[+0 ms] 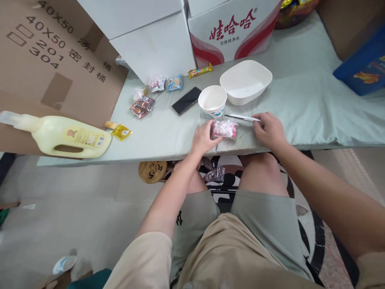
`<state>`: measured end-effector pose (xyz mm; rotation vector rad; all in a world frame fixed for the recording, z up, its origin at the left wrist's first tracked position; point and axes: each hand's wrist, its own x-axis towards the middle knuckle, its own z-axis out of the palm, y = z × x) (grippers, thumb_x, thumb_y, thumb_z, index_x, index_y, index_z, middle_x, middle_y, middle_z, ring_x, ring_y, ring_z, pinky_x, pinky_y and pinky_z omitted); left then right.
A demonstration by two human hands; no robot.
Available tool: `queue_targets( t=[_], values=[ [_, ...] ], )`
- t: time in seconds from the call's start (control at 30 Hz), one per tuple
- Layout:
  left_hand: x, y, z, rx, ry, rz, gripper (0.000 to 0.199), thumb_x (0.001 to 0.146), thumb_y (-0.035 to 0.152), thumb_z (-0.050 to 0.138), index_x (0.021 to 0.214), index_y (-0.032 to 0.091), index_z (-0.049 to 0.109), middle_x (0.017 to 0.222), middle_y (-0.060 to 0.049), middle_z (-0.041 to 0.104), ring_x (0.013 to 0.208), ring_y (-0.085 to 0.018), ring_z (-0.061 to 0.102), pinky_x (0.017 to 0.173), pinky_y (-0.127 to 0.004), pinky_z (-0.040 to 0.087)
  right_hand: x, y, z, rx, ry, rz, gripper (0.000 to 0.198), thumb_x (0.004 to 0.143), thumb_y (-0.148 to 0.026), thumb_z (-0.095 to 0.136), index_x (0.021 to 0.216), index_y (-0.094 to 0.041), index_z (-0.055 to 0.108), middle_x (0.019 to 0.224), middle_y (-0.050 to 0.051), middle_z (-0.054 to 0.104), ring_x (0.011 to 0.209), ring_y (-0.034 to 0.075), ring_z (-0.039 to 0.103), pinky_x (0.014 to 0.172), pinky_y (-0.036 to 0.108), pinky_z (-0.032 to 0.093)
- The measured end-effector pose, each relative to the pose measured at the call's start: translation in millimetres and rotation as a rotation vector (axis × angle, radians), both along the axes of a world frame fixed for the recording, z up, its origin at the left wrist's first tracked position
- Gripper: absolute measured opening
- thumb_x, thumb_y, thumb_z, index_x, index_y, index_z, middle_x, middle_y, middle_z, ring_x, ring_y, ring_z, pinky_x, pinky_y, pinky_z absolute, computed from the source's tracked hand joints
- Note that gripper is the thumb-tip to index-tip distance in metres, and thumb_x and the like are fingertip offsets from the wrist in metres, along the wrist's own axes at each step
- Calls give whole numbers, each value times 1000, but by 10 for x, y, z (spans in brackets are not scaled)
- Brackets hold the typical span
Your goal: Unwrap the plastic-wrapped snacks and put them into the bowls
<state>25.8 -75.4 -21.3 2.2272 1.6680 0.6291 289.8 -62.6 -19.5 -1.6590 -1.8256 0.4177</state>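
Near the table's front edge, my left hand (206,137) is closed on a small red packet wrapped in clear plastic (224,129). My right hand (270,129), to its right, grips a slim white craft knife (245,117), whose thin, dark tip points left above the packet. Just behind the packet stands a white paper bowl (212,100) with a blue print. A white oval plastic tub (246,82) sits beside that bowl. To the bowl's left lies a black phone (187,100).
Several snack packets (142,106) lie at the left, with a yellow wrapper (200,70) farther back. A yellowish jug (72,136) lies at the left edge by a brown carton (60,76). White boxes (153,48) stand behind; a blue box (363,66) is at the right.
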Motion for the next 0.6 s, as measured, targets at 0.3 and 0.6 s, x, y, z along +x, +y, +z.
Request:
queue_targets(
  t=[0.3, 0.6],
  values=[
    [48, 11, 5, 48, 30, 15, 63, 81, 60, 75, 124, 16, 63, 127, -16, 71, 121, -32, 65, 104, -46, 48, 329, -236, 536, 75, 35, 3, 28, 88, -33, 60, 109, -23, 75, 83, 5, 76, 51, 15, 47, 62, 35, 48],
    [17, -12, 20, 64, -12, 7, 56, 80, 53, 80, 121, 18, 64, 124, -13, 73, 118, -30, 67, 101, -43, 51, -117, -145, 474, 222, -105, 362, 31, 99, -32, 49, 111, -26, 76, 100, 8, 78, 83, 23, 72, 72, 35, 53]
  ],
)
